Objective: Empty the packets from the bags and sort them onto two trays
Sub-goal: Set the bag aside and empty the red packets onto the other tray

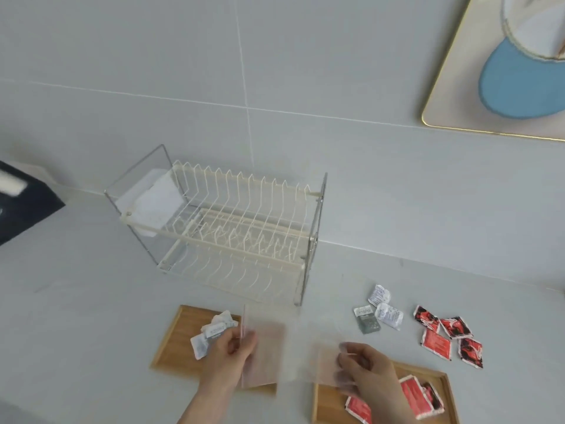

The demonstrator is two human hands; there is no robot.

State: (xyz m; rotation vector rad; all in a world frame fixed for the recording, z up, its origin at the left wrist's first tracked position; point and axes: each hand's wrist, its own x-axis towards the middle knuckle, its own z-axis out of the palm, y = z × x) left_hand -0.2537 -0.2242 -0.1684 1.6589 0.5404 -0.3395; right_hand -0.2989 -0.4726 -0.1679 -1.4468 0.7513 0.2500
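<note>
My left hand (227, 351) pinches the edge of a clear plastic bag (264, 353) held over the left wooden tray (174, 341), which carries white and grey packets (211, 332). My right hand (367, 374) grips a second clear bag (325, 362) above the right wooden tray (443, 390), where red packets (415, 396) lie. Both bags look blurred and empty. On the counter to the right lie three loose white and grey packets (379, 310) and several loose red packets (449, 335).
A cream two-tier dish rack (223, 228) stands behind the trays against the grey tiled wall. A dark object (21, 203) sits at the left edge. A gold-rimmed picture (495, 71) hangs at the upper right.
</note>
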